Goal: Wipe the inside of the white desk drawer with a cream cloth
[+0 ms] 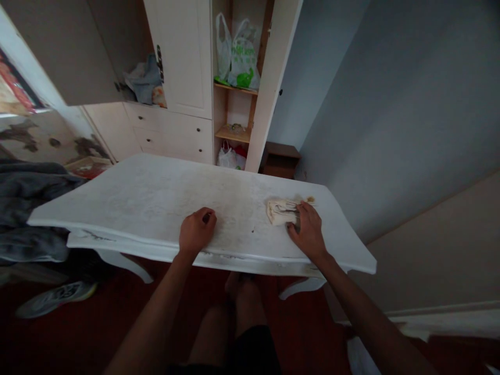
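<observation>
A folded cream cloth lies on the right part of a long white table. My right hand grips its right end, with the fingers over the far side and the thumb at the near side. Near the table's front edge rests my left hand, curled into a loose fist that shows nothing inside. A greyish-brown smudged area covers the tabletop between my hands. Just beyond my right fingers is a small brown stain.
Behind the table stands a white wardrobe with open doors and plastic bags on a shelf. A grey wall rises at the right. Dark fabric is heaped at the left, above a shoe on the red floor.
</observation>
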`<state>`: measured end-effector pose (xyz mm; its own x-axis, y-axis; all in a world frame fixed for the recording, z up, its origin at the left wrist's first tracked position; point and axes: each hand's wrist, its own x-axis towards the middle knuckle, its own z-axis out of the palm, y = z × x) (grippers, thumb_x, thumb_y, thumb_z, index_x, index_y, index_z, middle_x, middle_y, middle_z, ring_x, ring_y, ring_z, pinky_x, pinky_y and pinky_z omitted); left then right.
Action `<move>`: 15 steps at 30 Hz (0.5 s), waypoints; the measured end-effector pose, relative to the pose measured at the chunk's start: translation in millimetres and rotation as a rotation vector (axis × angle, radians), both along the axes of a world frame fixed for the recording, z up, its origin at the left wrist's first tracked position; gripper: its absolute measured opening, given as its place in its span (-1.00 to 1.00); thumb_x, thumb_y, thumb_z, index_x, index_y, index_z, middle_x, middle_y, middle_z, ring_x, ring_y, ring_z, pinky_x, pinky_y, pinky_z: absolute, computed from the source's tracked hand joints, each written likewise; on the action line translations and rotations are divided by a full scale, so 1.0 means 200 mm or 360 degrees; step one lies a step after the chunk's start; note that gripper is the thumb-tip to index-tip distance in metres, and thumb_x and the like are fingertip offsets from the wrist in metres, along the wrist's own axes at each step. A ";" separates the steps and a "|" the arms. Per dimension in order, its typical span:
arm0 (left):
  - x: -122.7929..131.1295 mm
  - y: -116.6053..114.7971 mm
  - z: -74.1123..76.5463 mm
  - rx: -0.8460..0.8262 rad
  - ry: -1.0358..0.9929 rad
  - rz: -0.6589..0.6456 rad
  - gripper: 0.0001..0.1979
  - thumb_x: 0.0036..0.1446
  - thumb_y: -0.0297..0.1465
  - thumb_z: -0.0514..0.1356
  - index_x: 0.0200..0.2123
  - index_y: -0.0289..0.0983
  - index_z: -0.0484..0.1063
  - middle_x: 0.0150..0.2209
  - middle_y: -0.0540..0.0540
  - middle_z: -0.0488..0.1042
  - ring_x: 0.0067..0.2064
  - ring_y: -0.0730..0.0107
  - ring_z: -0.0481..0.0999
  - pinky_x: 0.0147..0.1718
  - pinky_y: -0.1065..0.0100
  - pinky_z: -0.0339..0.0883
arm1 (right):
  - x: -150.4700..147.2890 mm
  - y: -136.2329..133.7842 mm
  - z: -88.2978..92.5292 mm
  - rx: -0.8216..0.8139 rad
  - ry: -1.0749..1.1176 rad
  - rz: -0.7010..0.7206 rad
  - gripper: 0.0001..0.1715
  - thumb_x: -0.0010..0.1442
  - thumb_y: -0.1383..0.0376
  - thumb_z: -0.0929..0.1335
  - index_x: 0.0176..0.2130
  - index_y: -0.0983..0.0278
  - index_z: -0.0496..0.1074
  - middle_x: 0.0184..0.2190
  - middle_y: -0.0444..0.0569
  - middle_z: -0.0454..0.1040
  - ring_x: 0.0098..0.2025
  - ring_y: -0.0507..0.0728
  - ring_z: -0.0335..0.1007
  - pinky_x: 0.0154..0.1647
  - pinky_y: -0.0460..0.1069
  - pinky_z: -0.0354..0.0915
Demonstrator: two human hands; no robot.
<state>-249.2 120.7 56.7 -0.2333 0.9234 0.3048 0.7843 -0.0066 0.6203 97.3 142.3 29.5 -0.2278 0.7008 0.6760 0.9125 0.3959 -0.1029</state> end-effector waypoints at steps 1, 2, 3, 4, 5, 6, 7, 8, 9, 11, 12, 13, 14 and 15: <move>0.00 0.00 0.00 0.0011 -0.0028 0.0011 -0.70 0.16 -0.24 0.07 -0.26 -0.20 0.58 -0.34 -0.14 0.64 -0.28 0.18 0.61 -0.27 0.28 0.36 | -0.01 0.00 0.00 -0.0009 -0.0005 -0.0013 -0.29 0.18 0.28 0.32 0.28 0.36 0.17 0.28 0.33 0.25 0.33 0.41 0.11 0.30 0.36 0.12; -0.01 0.01 0.00 0.0027 -0.0055 0.0016 -0.69 0.14 -0.22 0.07 -0.27 -0.21 0.58 -0.35 -0.13 0.64 -0.29 0.18 0.61 -0.27 0.28 0.36 | -0.03 0.00 0.01 -0.0018 -0.0007 -0.0026 -0.31 0.18 0.30 0.32 0.27 0.36 0.18 0.27 0.33 0.26 0.32 0.41 0.12 0.30 0.36 0.11; -0.01 0.01 -0.01 0.0048 -0.0078 0.0021 -0.68 0.13 -0.21 0.07 -0.28 -0.21 0.58 -0.35 -0.13 0.63 -0.30 0.19 0.60 -0.27 0.28 0.36 | -0.04 -0.01 0.01 -0.0022 -0.0007 -0.0036 -0.32 0.18 0.31 0.31 0.26 0.37 0.19 0.27 0.33 0.27 0.31 0.41 0.13 0.29 0.36 0.11; -0.01 0.01 -0.01 0.0071 -0.0099 0.0025 -0.68 0.12 -0.20 0.07 -0.29 -0.21 0.58 -0.36 -0.13 0.63 -0.30 0.19 0.60 -0.27 0.28 0.37 | -0.05 -0.01 0.02 -0.0023 -0.0006 -0.0041 -0.34 0.18 0.32 0.30 0.25 0.37 0.20 0.26 0.33 0.28 0.30 0.41 0.14 0.29 0.36 0.10; -0.02 0.01 -0.01 0.0094 -0.0116 0.0028 -0.67 0.10 -0.19 0.07 -0.30 -0.21 0.58 -0.36 -0.13 0.63 -0.30 0.20 0.60 -0.26 0.28 0.37 | -0.07 -0.02 0.03 -0.0021 -0.0005 -0.0034 -0.34 0.18 0.34 0.29 0.25 0.36 0.21 0.26 0.32 0.29 0.30 0.40 0.14 0.29 0.35 0.08; -0.02 0.01 -0.01 0.0113 -0.0130 0.0035 -0.67 0.09 -0.18 0.07 -0.30 -0.21 0.57 -0.36 -0.13 0.63 -0.30 0.21 0.60 -0.26 0.28 0.37 | -0.08 -0.02 0.03 -0.0017 -0.0007 -0.0012 -0.34 0.18 0.35 0.29 0.25 0.36 0.21 0.25 0.31 0.29 0.30 0.40 0.14 0.29 0.35 0.07; -0.03 0.02 0.00 0.0122 -0.0138 0.0048 -0.67 0.08 -0.18 0.07 -0.31 -0.21 0.57 -0.36 -0.12 0.63 -0.31 0.22 0.59 -0.26 0.28 0.38 | -0.09 -0.02 0.04 -0.0008 -0.0012 0.0028 -0.33 0.17 0.37 0.28 0.26 0.36 0.21 0.25 0.31 0.30 0.31 0.39 0.14 0.29 0.34 0.06; -0.03 0.02 0.00 0.0124 -0.0141 0.0060 -0.67 0.08 -0.18 0.07 -0.31 -0.21 0.57 -0.37 -0.11 0.63 -0.32 0.23 0.58 -0.27 0.29 0.38 | -0.10 -0.02 0.05 0.0003 -0.0017 0.0080 -0.33 0.17 0.38 0.28 0.27 0.37 0.21 0.25 0.31 0.30 0.31 0.39 0.13 0.30 0.32 0.05; -0.03 0.02 0.00 0.0128 -0.0140 0.0071 -0.67 0.07 -0.18 0.08 -0.32 -0.22 0.57 -0.38 -0.10 0.63 -0.34 0.24 0.58 -0.27 0.29 0.38 | -0.11 -0.02 0.05 0.0015 -0.0023 0.0135 -0.32 0.17 0.40 0.28 0.27 0.37 0.20 0.25 0.31 0.30 0.32 0.38 0.12 0.30 0.31 0.05; -0.04 0.02 0.00 0.0142 -0.0145 0.0086 -0.68 0.05 -0.19 0.08 -0.33 -0.23 0.56 -0.39 -0.09 0.62 -0.36 0.26 0.56 -0.28 0.31 0.39 | -0.12 -0.02 0.06 0.0034 -0.0016 0.0226 -0.31 0.17 0.42 0.27 0.28 0.38 0.20 0.24 0.31 0.31 0.32 0.38 0.12 0.28 0.29 0.06; -0.04 0.02 -0.01 0.0146 -0.0158 0.0098 -0.68 0.05 -0.20 0.08 -0.33 -0.24 0.56 -0.40 -0.09 0.61 -0.37 0.27 0.56 -0.29 0.32 0.40 | -0.12 -0.02 0.06 0.0038 -0.0002 0.0254 -0.30 0.17 0.43 0.26 0.29 0.38 0.20 0.24 0.31 0.31 0.32 0.38 0.12 0.27 0.29 0.07; -0.04 0.03 -0.01 0.0146 -0.0179 0.0117 -0.69 0.04 -0.21 0.09 -0.34 -0.24 0.56 -0.40 -0.08 0.61 -0.37 0.28 0.55 -0.30 0.33 0.40 | -0.12 -0.02 0.06 0.0040 0.0018 0.0271 -0.30 0.17 0.44 0.26 0.29 0.37 0.20 0.23 0.30 0.32 0.31 0.38 0.13 0.27 0.29 0.08; -0.04 0.03 -0.01 0.0140 -0.0202 0.0139 -0.69 0.03 -0.22 0.09 -0.33 -0.24 0.56 -0.41 -0.07 0.61 -0.38 0.29 0.55 -0.32 0.35 0.40 | -0.13 -0.02 0.06 0.0040 0.0039 0.0284 -0.29 0.16 0.44 0.25 0.29 0.37 0.19 0.23 0.30 0.32 0.31 0.39 0.14 0.26 0.29 0.08; -0.04 0.03 -0.02 0.0131 -0.0221 0.0162 -0.70 0.02 -0.22 0.09 -0.33 -0.24 0.56 -0.41 -0.07 0.61 -0.39 0.30 0.54 -0.34 0.36 0.40 | -0.13 -0.02 0.06 0.0039 0.0060 0.0295 -0.29 0.16 0.45 0.25 0.30 0.36 0.18 0.22 0.29 0.33 0.30 0.38 0.14 0.26 0.29 0.08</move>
